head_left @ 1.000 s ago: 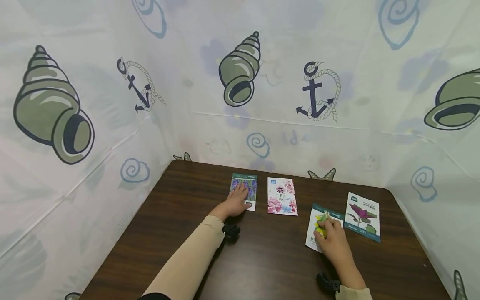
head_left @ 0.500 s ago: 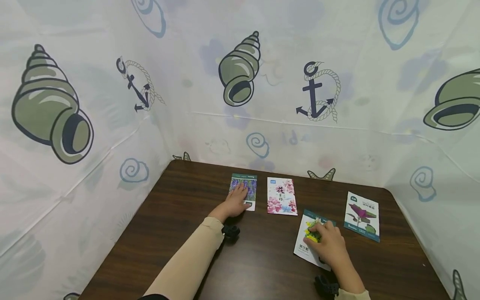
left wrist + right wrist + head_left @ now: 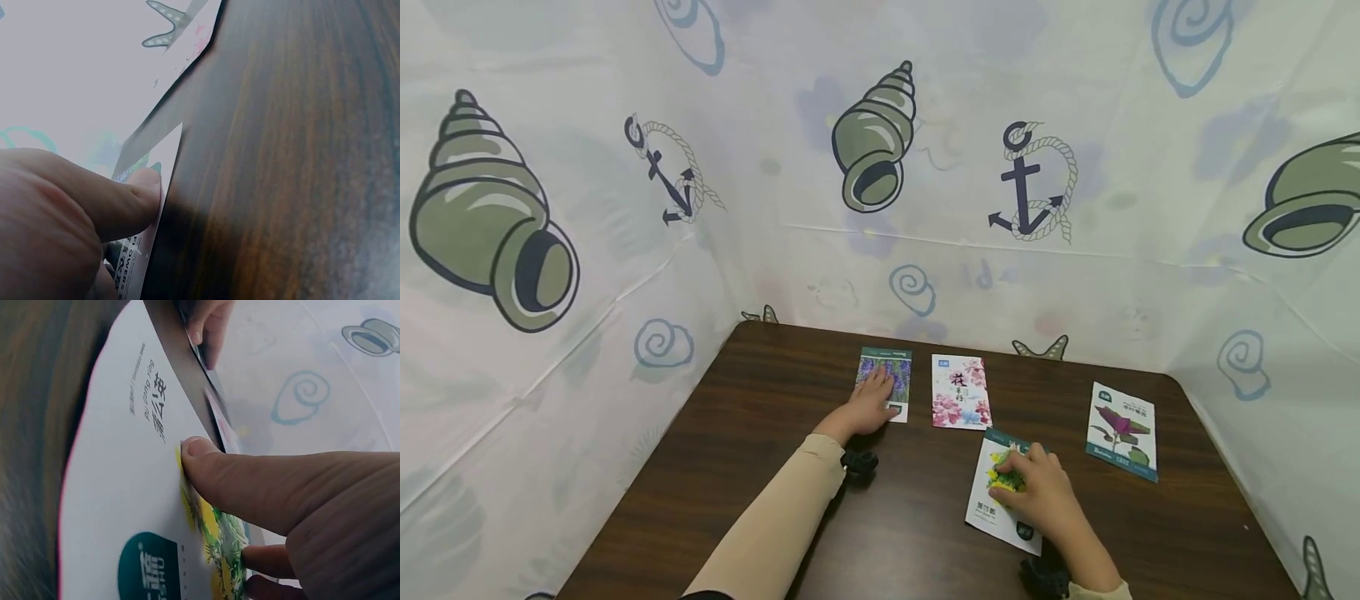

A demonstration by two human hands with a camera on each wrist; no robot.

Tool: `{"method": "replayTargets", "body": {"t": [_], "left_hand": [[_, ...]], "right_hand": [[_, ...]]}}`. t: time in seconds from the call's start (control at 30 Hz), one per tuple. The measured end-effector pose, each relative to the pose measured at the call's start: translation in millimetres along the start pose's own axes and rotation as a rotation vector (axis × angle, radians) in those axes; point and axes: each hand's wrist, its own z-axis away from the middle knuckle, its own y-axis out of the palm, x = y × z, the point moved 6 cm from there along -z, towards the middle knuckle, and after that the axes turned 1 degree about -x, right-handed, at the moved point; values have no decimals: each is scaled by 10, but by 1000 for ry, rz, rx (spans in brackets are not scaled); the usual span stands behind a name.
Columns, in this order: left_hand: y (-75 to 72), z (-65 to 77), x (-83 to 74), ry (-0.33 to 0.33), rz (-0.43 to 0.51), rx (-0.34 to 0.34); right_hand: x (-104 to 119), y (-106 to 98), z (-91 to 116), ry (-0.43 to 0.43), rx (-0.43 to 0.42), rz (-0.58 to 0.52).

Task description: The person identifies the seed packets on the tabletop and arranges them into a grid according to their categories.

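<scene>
My left hand [image 3: 867,407] rests flat with spread fingers on a flower seed packet [image 3: 898,383] with purple blooms, covering part of it. In the left wrist view the thumb [image 3: 145,190] presses near that packet's edge. My right hand [image 3: 1041,487] has thumb and bent fingertips on the face of a white seed packet [image 3: 988,517] with yellow flowers and a green top band. The right wrist view shows the thumb [image 3: 206,459] and fingertips apart on the printed flowers of the yellow-flower packet [image 3: 119,475]. Its upper right part is hidden under the hand.
A pink-blossom packet [image 3: 961,392] lies between the two hands, close to the yellow-flower packet's top corner. Farther right is a packet with a purple plant [image 3: 1122,431]. The dark wooden table [image 3: 775,392] meets a patterned cloth wall [image 3: 820,275] at the back.
My right hand has slid the yellow-flower packet left and toward me, away from the purple-plant packet and below the pink-blossom one. The left hand stays on its packet.
</scene>
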Motion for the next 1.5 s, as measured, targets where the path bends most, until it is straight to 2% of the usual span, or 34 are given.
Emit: {"method": "replayTargets", "body": {"t": [0.37, 0.73, 0.97, 1.13, 1.27, 1.5], "left_hand": [[5, 2, 13, -1, 10, 3], [-16, 6, -14, 3, 31, -4], [-4, -1, 3, 0, 22, -14], [-4, 15, -10, 0, 11, -12], [0, 10, -5, -6, -6, -4], [23, -21, 31, -20, -7, 4]], "right_hand": [[287, 220, 23, -49, 47, -23], [563, 414, 68, -113, 48, -30], [752, 517, 93, -178, 39, -49], [902, 586, 88, -227, 80, -59], [1022, 638, 53, -267, 99, -65], [1170, 715, -28, -345, 84, -77]]}}
